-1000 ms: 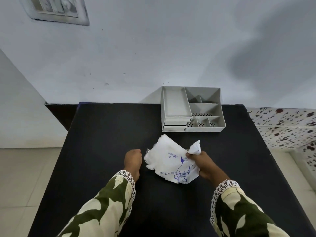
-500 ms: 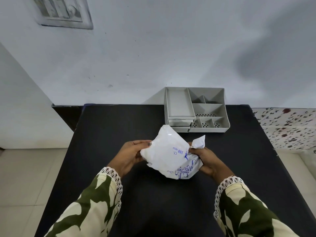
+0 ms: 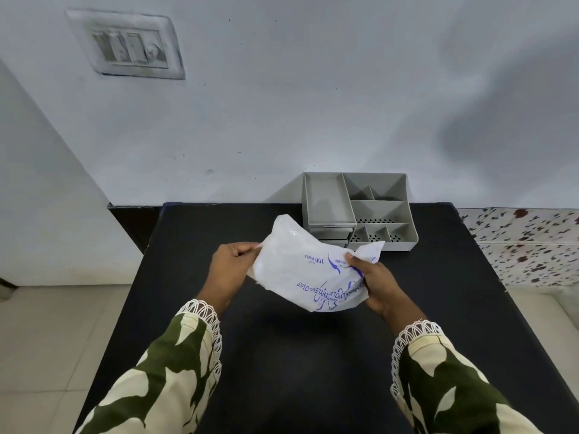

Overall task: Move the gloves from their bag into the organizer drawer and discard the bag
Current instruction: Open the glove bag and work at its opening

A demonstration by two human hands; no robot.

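Observation:
A white plastic glove bag (image 3: pixel 300 264) with blue print is held up above the black table (image 3: pixel 282 355), between both my hands. My left hand (image 3: pixel 230 267) pinches its left edge. On its right side my right hand (image 3: pixel 374 281) grips it near a torn flap. The gloves inside are hidden by the bag. Behind the bag, against the wall, stands the grey organizer (image 3: pixel 358 211) with several open compartments and small shut drawers (image 3: pixel 330 233) at its front left, partly covered by the bag.
A white wall rises behind the table, with a switch plate (image 3: pixel 131 47) at the upper left. Tiled floor (image 3: pixel 56 339) lies to the left of the table. A speckled surface (image 3: pixel 526 245) adjoins the table on the right.
The bag has been lifted off the table and spread wider. My left hand, resting as a fist a second ago, has taken hold of the bag's left edge.

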